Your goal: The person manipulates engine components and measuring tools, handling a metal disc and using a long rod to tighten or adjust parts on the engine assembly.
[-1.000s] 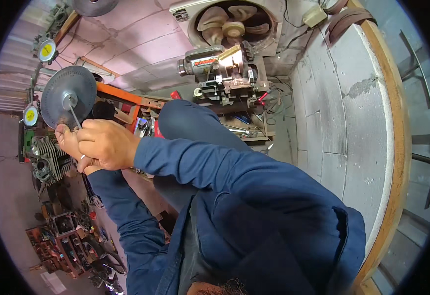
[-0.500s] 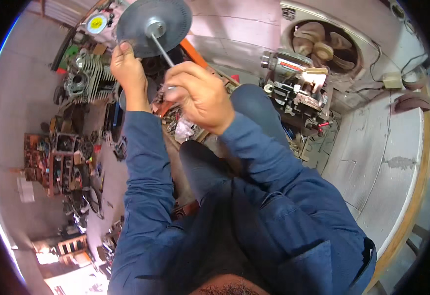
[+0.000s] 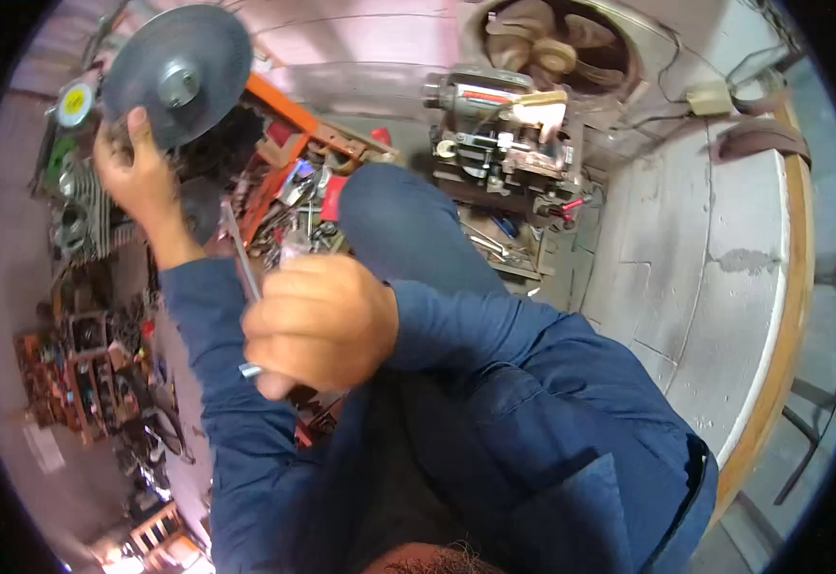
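Note:
Upper left, a round grey disc (image 3: 131, 72) with fine marks along its edge has a metal hub (image 3: 178, 84) at its centre. My left hand (image 3: 141, 177) is at the disc's lower left rim, thumb on the front face, the other fingers partly behind the rim. Nearer to me, my right hand (image 3: 318, 325) is closed round a silver T-handle wrench (image 3: 238, 244). The wrench's thin shaft points up and left, its tip apart from the hub. One end of its crossbar shows below my fist.
Loose tools (image 3: 313, 196) lie beside an orange metal bar (image 3: 284, 105). A grinding machine (image 3: 504, 134) stands below a fan (image 3: 552, 55). Finned engine parts (image 3: 83, 206) are at the left. A block wall (image 3: 676, 258) with a wooden edge (image 3: 796, 258) runs along the right.
My right hand has drawn the T-handle wrench back from the disc's hub toward my body. The view has shifted, so the disc sits further left; my left hand stays at its rim.

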A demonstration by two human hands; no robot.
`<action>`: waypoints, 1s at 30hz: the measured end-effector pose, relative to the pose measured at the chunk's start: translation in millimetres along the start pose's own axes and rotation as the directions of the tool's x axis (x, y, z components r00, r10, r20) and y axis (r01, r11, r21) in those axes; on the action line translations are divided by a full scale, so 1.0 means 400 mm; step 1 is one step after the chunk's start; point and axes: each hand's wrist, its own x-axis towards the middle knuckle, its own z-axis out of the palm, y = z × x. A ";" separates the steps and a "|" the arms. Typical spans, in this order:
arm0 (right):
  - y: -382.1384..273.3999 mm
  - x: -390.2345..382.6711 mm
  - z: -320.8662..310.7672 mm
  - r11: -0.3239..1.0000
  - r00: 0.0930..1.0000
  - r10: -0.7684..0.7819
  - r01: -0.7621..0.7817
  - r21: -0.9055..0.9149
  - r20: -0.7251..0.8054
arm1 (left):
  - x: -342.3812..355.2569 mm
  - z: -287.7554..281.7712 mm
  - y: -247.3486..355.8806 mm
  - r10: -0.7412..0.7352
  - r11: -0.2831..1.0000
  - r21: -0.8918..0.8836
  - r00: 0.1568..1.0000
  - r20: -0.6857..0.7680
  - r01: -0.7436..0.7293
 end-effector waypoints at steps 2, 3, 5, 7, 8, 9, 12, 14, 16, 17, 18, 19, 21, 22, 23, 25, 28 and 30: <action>-0.027 -0.079 -0.060 0.996 0.997 -0.020 0.014 -0.086 -0.074 | -0.007 0.029 0.040 0.084 0.992 0.090 0.994 0.067 -0.090; -0.047 -0.134 -0.106 0.986 0.996 0.071 -0.077 -0.150 -0.049 | -0.008 0.051 0.065 0.065 0.975 0.201 0.990 0.124 -0.090; -0.091 -0.251 -0.191 0.956 0.976 0.218 -0.215 -0.199 -0.006 | 0.005 0.012 0.026 0.103 0.939 0.321 0.992 0.072 -0.121; -0.143 -0.355 -0.287 0.849 0.903 0.429 -0.412 -0.331 -0.024 | 0.013 -0.003 0.006 0.098 0.966 0.227 0.987 0.123 -0.124; -0.164 -0.402 -0.310 0.741 0.871 0.478 -0.471 -0.478 -0.118 | 0.004 0.014 0.030 0.016 0.991 0.125 0.984 0.178 -0.038; -0.189 -0.448 -0.347 0.604 0.772 0.627 -0.569 -0.558 -0.109 | 0.003 0.018 0.025 0.011 0.992 0.120 0.983 0.185 -0.034; -0.216 -0.621 -0.412 0.025 0.236 0.952 -0.690 -0.723 -0.193 | 0.003 0.013 0.006 -0.008 0.993 0.115 0.985 0.175 -0.013; -0.188 -0.818 -0.443 -0.129 0.055 0.972 -0.688 -0.714 -0.228 | -0.011 0.022 0.023 -0.012 0.997 0.073 0.987 0.161 0.000; -0.145 -0.959 -0.449 -0.187 0.000 0.969 -0.658 -0.730 -0.248 | -0.022 0.033 -0.001 0.031 0.999 0.028 0.989 0.142 -0.035; -0.118 -0.986 -0.441 -0.235 -0.109 0.972 -0.548 -0.803 -0.210 | -0.015 0.016 -0.039 0.040 0.999 0.022 0.989 0.144 -0.043; -0.089 -0.997 -0.435 -0.267 -0.222 0.957 -0.425 -0.865 -0.186 | -0.004 -0.006 -0.085 0.013 1.000 0.024 0.987 0.163 -0.018; -0.054 -0.994 -0.425 -0.220 -0.242 0.961 -0.380 -0.898 -0.133 | 0.006 -0.028 -0.119 -0.013 1.000 0.027 0.984 0.180 0.008; 0.010 -1.044 -0.413 -0.090 -0.203 0.979 -0.384 -0.919 -0.011 | 0.012 -0.045 -0.133 -0.007 0.999 -0.036 0.981 0.194 0.015; 0.034 -1.065 -0.408 -0.102 -0.216 0.976 -0.387 -0.916 -0.018 | 0.010 -0.026 -0.128 0.002 1.000 -0.023 0.978 0.209 0.003; 0.065 -1.079 -0.401 -0.114 -0.226 0.974 -0.390 -0.914 -0.025 | 0.012 -0.012 -0.117 0.014 1.000 -0.011 0.975 0.222 -0.012; 0.115 -1.107 -0.395 -0.196 -0.305 0.950 -0.391 -0.899 -0.074 | 0.033 -0.012 -0.125 0.023 0.994 0.098 0.967 0.256 -0.050; 0.176 -1.120 -0.383 -0.280 -0.237 0.957 -0.585 -0.761 -0.170 | 0.071 -0.020 -0.168 0.140 0.970 0.156 0.953 0.269 -0.186; 0.158 -0.980 -0.399 -0.047 -0.429 0.892 -0.402 -0.914 0.143 | 0.085 -0.066 -0.220 0.077 0.975 0.172 0.935 0.346 -0.144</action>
